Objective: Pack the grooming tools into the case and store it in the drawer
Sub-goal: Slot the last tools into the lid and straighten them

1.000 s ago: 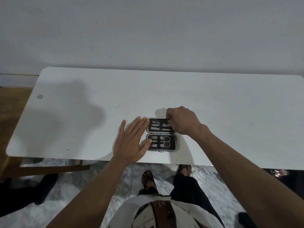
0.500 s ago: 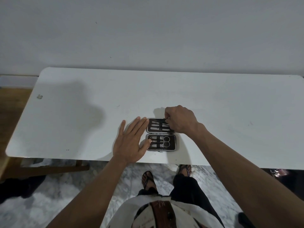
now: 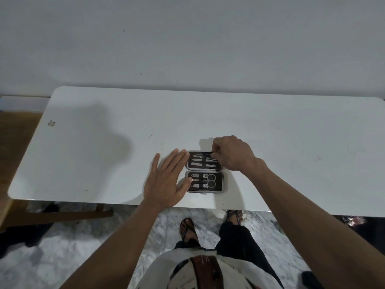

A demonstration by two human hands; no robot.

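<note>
A small black grooming case with a metal rim lies open flat near the front edge of the white table. Its near half holds scissors and clippers. Its far half holds several slim metal tools under straps. My left hand lies flat and open on the table, its fingertips and thumb against the case's left side. My right hand is over the far half's right end, with thumb and fingers pinched on a thin dark tool at the top row.
A wall stands right behind the table. A wooden surface adjoins the table's left end. Below the front edge I see marble floor, my feet in sandals and dark objects at both lower corners. No drawer is in view.
My right hand has shifted slightly toward the far right of the case while pinching the thin tool. The left hand and the case have stayed put.
</note>
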